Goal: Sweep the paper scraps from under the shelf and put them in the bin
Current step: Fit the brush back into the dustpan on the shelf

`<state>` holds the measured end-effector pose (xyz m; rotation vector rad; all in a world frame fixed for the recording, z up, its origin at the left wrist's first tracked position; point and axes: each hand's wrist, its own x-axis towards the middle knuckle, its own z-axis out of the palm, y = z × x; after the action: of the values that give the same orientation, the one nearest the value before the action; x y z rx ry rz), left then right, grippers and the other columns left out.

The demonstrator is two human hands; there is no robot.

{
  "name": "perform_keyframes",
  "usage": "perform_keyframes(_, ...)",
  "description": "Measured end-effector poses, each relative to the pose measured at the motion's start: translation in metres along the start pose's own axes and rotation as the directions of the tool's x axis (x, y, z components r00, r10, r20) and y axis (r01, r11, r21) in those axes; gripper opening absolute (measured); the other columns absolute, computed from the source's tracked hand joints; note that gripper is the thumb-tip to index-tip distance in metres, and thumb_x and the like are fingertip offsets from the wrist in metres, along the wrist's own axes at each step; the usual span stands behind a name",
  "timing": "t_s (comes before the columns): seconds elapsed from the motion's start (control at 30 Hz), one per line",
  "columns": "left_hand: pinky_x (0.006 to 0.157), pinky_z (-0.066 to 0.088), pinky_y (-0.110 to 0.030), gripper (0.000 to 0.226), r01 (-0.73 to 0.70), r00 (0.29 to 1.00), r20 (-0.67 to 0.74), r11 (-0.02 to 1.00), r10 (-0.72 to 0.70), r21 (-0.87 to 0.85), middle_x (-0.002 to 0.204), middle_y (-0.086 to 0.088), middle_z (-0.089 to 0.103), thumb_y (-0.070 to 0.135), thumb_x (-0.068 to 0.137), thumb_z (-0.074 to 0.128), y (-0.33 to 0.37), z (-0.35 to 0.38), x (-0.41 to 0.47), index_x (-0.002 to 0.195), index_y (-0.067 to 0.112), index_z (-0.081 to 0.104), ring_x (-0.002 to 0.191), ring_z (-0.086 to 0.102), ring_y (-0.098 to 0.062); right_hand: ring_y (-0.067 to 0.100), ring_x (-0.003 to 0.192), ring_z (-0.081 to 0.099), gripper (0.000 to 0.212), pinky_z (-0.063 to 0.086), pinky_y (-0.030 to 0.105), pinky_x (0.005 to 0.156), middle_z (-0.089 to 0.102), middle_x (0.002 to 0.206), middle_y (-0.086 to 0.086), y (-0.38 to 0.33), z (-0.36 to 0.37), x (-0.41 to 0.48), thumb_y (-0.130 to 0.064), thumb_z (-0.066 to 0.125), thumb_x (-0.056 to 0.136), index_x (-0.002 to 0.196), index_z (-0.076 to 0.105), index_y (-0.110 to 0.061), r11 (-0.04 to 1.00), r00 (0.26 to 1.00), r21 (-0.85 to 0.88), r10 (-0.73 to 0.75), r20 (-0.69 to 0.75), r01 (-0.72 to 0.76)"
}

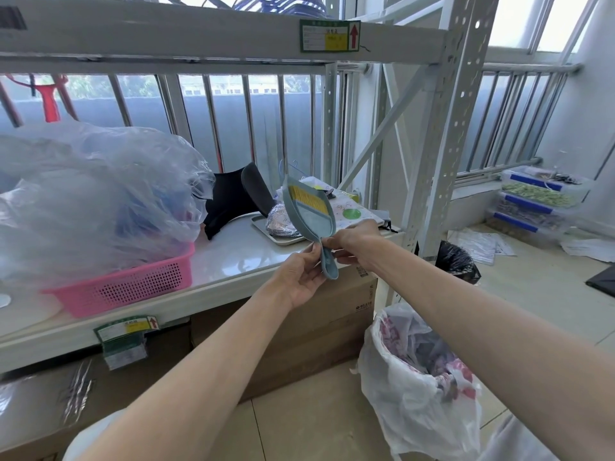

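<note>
Early on: left hand (301,277) & right hand (354,242) each w/ pinching grip on handle of dustpan set (307,207), brush nested inside; looks like nothing swept yet, bin (382,327) ready beside shelf (233,261)

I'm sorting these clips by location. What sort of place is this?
Probably a storage corner, perhaps an enclosed balcony: a perforated steel shelving rack with stock labels, cardboard boxes under it, and a metal railing along the windows.
</note>
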<state>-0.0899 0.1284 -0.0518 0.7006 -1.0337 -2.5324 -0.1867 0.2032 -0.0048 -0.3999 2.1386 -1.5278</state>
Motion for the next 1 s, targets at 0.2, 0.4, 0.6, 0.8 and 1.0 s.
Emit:
perform_keyframes(0.2,0.071,0.053,-0.03,0.018,-0.054,0.991,-0.131,0.988,0.036,-0.141,0.089,-0.013,0.066,0.012,0.102,0.049,0.0,0.0,0.005,0.093,0.001,0.061,0.08,0.063,-0.021,0.023,0.06,0.062,0.016,0.059,0.035,0.065,0.069,0.084,0.014,-0.002,-0.007,0.001,-0.014,0.064,0.088,0.091,0.067,0.002,0.988,0.997,-0.143,-0.052,0.053,0.059)
perform_keyframes(0.4,0.063,0.048,-0.028,0.016,-0.144,0.951,-0.296,0.973,0.087,-0.179,0.089,-0.006,0.067,-0.002,0.098,0.049,-0.001,0.0,0.014,0.101,0.008,0.062,0.078,0.064,-0.016,0.015,0.069,0.071,0.041,0.055,0.021,0.055,0.074,0.088,0.01,0.003,-0.025,-0.006,-0.034,0.082,0.075,0.096,0.072,-0.001,0.878,0.93,-0.388,-0.151,0.335,0.282)
perform_keyframes(0.6,0.067,0.05,-0.028,0.041,-0.219,0.939,-0.308,0.956,0.153,-0.193,0.099,-0.009,0.068,-0.013,0.094,0.043,-0.001,0.009,0.012,0.128,0.005,0.057,0.085,0.064,-0.016,0.02,0.066,0.069,0.046,0.06,0.027,0.06,0.073,0.087,0.019,0.018,-0.019,-0.004,-0.012,0.086,0.07,0.107,0.064,0.004,0.868,0.91,-0.332,-0.265,0.319,0.369)
perform_keyframes(0.8,0.07,0.053,-0.027,0.036,-0.183,0.946,-0.282,0.982,0.164,-0.044,0.116,-0.014,0.066,-0.007,0.097,0.048,-0.001,0.012,0.006,0.131,0.004,0.053,0.093,0.064,-0.019,0.015,0.063,0.068,0.033,0.05,0.015,0.05,0.071,0.082,0.011,0.019,-0.025,-0.001,-0.007,0.084,0.07,0.098,0.072,0.005,0.855,0.912,-0.341,-0.311,0.268,0.391)
perform_keyframes(1.0,0.07,0.057,-0.024,0.038,-0.126,0.957,-0.259,0.991,0.132,0.038,0.112,-0.009,0.069,0.01,0.091,0.066,-0.004,0.008,-0.001,0.128,0.004,0.058,0.089,0.065,-0.016,0.011,0.058,0.062,0.027,0.045,0.01,0.045,0.069,0.072,0.003,0.018,-0.032,0.002,-0.001,0.085,0.067,0.092,0.075,0.002,0.852,0.911,-0.339,-0.328,0.25,0.4)
